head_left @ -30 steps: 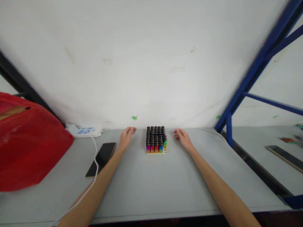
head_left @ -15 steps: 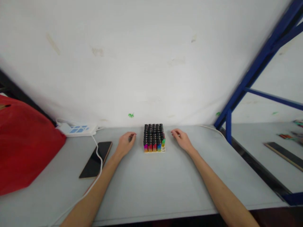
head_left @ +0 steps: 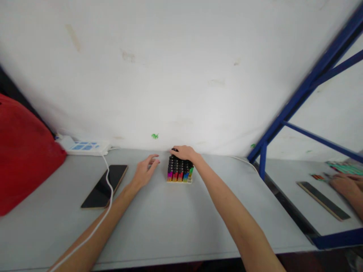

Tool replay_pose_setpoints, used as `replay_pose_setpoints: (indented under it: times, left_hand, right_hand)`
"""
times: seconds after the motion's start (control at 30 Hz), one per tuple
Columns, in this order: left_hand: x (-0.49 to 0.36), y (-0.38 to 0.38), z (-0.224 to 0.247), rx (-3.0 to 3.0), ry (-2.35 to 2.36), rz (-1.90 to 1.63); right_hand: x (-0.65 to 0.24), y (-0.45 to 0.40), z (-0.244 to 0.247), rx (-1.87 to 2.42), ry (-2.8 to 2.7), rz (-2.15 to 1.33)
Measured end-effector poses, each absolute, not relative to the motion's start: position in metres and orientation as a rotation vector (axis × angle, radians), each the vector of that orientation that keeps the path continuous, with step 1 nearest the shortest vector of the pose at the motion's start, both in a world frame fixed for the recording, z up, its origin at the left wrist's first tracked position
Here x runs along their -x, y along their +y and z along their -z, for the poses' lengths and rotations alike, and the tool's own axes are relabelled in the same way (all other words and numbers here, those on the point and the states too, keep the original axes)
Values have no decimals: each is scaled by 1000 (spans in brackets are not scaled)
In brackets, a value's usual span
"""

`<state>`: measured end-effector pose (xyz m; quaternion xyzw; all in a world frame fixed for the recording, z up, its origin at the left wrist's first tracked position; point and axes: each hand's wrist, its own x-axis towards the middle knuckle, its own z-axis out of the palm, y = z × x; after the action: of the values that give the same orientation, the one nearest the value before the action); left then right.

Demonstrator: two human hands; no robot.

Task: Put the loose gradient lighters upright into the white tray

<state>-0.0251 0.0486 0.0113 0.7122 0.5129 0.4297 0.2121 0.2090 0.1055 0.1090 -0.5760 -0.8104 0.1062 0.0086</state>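
Note:
Several upright lighters (head_left: 177, 176) with black tops and rainbow-coloured bodies stand packed in rows in a pale tray (head_left: 179, 183). The front right slot of the tray holds no lighter. My right hand (head_left: 185, 152) reaches across the back rows from the right, its fingers closed around the top of a lighter (head_left: 175, 150) at the back left corner. My left hand (head_left: 145, 172) rests on the table to the left of the tray, apart from it, with fingers spread and nothing in them.
A black phone (head_left: 104, 187) lies left, crossed by a white cable (head_left: 109, 185). Behind it is a white power strip (head_left: 89, 147), beside a red bag (head_left: 25, 155). Blue frame bars (head_left: 283, 113) rise at right. Beyond them, another person's hand (head_left: 347, 185) is near a dark flat bar (head_left: 323, 200).
My right hand has moved left from beside the tray onto the back lighters. My left hand's fingers have opened. The view has shifted slightly, and another person's hand has appeared at far right.

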Motion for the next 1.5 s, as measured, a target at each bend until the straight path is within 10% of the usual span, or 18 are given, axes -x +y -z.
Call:
replay_pose_setpoints:
  times: [1.2, 1.5]
  left_hand:
    - [56, 62, -24, -2180, 1412, -1011]
    - [2, 25, -46, -2383, 1312, -1490]
  right_hand:
    - [-340, -13, -71, 1750, -2358, 27]
    - [-333, -10, -74, 1794, -2325, 13]
